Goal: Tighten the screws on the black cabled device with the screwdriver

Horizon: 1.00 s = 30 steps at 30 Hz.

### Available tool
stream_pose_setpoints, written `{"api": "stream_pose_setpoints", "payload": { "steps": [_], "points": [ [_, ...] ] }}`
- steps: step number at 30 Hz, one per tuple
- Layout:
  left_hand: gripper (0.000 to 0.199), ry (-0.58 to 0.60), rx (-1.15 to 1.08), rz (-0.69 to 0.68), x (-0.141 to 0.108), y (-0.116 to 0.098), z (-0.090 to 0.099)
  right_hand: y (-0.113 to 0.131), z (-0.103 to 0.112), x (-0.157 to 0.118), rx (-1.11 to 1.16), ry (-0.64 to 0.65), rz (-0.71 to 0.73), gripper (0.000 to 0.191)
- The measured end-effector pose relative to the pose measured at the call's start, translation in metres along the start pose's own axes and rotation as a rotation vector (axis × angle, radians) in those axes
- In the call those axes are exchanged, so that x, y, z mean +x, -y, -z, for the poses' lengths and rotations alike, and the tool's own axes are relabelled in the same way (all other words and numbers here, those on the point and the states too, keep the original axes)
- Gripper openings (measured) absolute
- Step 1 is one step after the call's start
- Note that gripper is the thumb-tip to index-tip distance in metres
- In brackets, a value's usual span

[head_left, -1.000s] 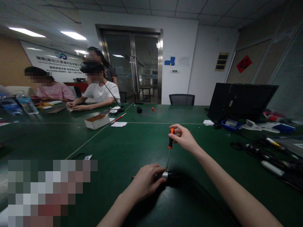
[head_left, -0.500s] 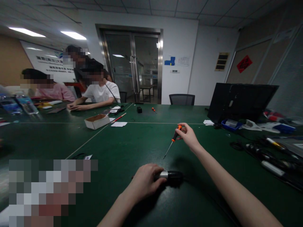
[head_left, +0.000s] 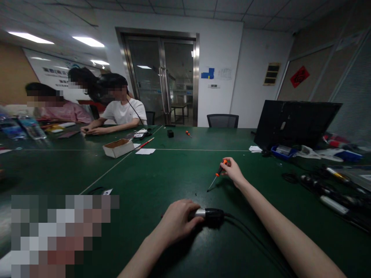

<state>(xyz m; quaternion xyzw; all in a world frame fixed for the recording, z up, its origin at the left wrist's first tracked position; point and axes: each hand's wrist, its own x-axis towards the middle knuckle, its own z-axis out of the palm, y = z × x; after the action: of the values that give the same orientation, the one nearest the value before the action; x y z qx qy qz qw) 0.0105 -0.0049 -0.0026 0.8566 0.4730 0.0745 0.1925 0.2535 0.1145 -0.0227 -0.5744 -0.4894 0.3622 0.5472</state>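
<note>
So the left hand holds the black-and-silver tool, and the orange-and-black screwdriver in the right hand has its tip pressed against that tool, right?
Not quite: the orange-and-black screwdriver in the right hand isn't touching the black-and-silver tool that the left hand holds. The head view shows its tip clear of the tool.

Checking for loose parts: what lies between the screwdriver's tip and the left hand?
In the head view, a tiny dark piece, too small to identify, lies between screwdriver tip and left hand.

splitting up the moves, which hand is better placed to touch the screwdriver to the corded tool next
Probably the right hand: it holds the screwdriver, slanting downward, while the left hand is occupied gripping the corded tool.
</note>
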Motion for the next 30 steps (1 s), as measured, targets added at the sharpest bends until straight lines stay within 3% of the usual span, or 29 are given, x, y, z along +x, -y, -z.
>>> {"api": "stream_pose_setpoints", "payload": {
  "steps": [6,10,13,16,18,21,24,30],
  "points": [
    [0.026,0.009,-0.011,0.011,-0.001,-0.003,0.004,0.027,0.005,-0.006,-0.142,0.047,0.094,0.024],
    [0.025,-0.001,-0.039,-0.002,-0.003,-0.003,0.005,0.059,0.005,-0.026,-0.273,0.193,0.206,0.026],
    [0.023,-0.016,-0.056,-0.044,-0.002,0.0,0.0,0.074,0.004,-0.058,-0.386,0.393,0.286,0.018],
    [0.025,-0.027,-0.052,-0.107,0.001,0.002,-0.009,0.067,0.008,-0.095,-0.782,0.794,0.31,0.025],
    [0.026,-0.043,-0.053,-0.132,0.002,0.0,-0.016,0.056,0.014,-0.118,-0.931,0.872,0.297,0.029],
    [0.031,-0.057,-0.096,-0.216,0.0,-0.006,-0.021,0.042,0.03,-0.146,-0.969,0.764,0.264,0.032],
    [0.042,-0.157,-0.128,-0.247,-0.002,-0.01,-0.02,0.034,0.058,-0.167,-1.003,0.63,0.148,0.033],
    [0.03,-0.257,-0.102,-0.132,0.001,-0.005,-0.016,-0.002,0.151,-0.18,-1.002,0.36,-0.137,0.045]
  ]
}}
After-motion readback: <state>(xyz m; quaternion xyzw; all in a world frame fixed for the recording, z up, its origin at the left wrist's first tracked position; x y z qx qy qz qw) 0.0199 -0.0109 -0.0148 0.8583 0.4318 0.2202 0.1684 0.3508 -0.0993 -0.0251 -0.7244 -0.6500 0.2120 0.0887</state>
